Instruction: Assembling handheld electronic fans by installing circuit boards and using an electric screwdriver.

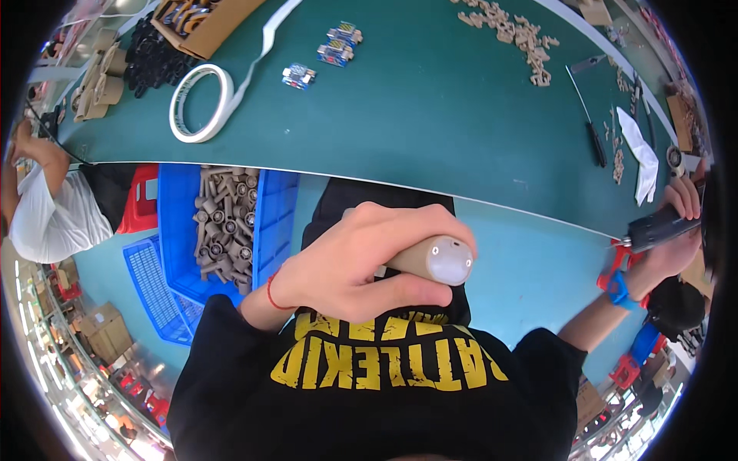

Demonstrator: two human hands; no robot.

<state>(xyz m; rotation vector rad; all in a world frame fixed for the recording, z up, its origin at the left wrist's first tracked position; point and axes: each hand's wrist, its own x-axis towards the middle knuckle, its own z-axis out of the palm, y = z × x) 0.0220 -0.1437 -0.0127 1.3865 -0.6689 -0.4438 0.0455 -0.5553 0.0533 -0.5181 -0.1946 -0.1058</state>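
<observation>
1. Tan housing [411,260] wrapped by the fingers and thumb of the left hand [354,265], just off the near edge of the table [423,115], about midway along; pale end cap [450,267] left exposed.
2. Black power driver [657,228] gripped in the right hand [676,255], by the table's near right corner; its tip held well apart from the housing.
3. Judged done: cap seated, two screw-like spots seen on it. Tightness cannot be told.
4. Judged left: any final driving or checking. Three circuit boards [336,52] lie unfitted toward the far edge.
5. Many brown parts [227,223] heaped in a blue bin [275,223] below the near edge, leftward; their stage cannot be told.
</observation>
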